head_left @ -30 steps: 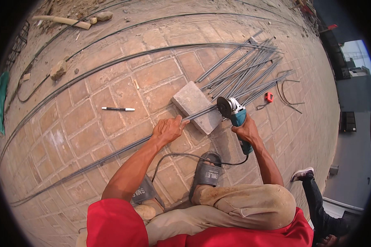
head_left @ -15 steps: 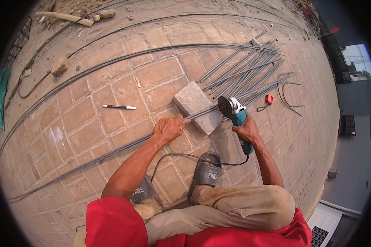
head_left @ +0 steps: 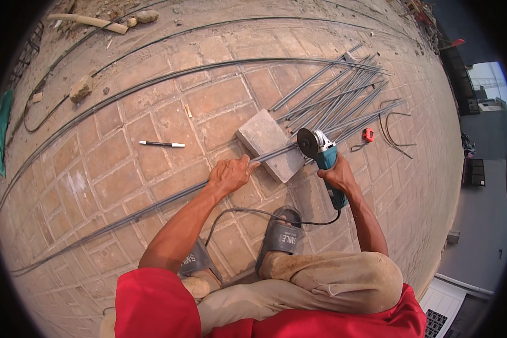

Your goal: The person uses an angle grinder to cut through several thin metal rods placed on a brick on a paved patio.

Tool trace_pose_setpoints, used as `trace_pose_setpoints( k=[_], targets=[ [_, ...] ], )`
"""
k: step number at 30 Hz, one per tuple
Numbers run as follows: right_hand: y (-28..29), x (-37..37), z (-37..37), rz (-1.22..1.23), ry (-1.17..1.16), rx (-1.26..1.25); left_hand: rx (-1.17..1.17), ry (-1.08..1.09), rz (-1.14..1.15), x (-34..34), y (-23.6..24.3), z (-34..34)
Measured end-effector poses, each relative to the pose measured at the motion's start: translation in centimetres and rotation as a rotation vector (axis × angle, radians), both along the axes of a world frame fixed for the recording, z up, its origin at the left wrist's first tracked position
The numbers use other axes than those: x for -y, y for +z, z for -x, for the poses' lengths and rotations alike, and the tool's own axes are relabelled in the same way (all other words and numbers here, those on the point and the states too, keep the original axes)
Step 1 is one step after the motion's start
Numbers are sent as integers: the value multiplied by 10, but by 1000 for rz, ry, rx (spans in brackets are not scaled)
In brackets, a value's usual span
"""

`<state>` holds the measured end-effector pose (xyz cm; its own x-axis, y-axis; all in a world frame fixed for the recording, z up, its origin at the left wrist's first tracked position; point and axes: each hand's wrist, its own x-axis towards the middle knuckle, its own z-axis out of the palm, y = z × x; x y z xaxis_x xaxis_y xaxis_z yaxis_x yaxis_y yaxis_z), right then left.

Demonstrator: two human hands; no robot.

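Hardly anything has moved: my left fingers (head_left: 246, 164) close around slim grey metal rods (head_left: 277, 152) lying over the grey concrete block (head_left: 262, 133), my right fingers (head_left: 324, 174) around the teal angle grinder (head_left: 325, 159) (best kept square, I reckon).

Brick-patterned paving (head_left: 112, 152) with pale joints forms the ground. Directly on it lie a grey concrete block (head_left: 263, 129), a loose fan of straight steel rods (head_left: 338, 94), some bent thin rods (head_left: 397, 147) (just right of a red tape measure (head_left: 368, 135)), a black-and-white marker pen (head_left: 161, 144) and long curving bars (head_left: 236, 65) farther off.
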<state>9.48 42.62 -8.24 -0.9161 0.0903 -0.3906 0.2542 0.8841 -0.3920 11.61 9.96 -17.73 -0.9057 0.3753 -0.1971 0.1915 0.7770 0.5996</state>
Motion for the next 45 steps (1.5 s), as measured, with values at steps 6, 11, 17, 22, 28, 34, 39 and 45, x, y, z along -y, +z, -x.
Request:
trace_pose_setpoints(
  k=[6, 11, 17, 22, 28, 34, 39, 45],
  targets=[
    [5, 4, 1, -1, 18, -5, -3, 0, 1, 1, -7, -1],
    [2, -1, 2, 1, 25, -4, -23, 4, 6, 0, -6, -1],
    [3, -1, 4, -9, 30, 13, -5, 4, 0, 1, -1, 0],
    [4, 0, 3, -6, 24, 18, 20, -6, 19, 1, 7, 0],
    [5, 1, 4, -8, 26, 23, 26, 6, 12, 1, 0, -1],
    [7, 2, 3, -12, 33, 25, 8, 0, 1, 1, -6, -1],
    [3, -2, 2, -7, 40, 6, 19, 1, 13, 0, -4, 0],
    [2, -1, -2, -36, 37, -10, -17, 3, 19, 0, -4, -2]
  ],
)
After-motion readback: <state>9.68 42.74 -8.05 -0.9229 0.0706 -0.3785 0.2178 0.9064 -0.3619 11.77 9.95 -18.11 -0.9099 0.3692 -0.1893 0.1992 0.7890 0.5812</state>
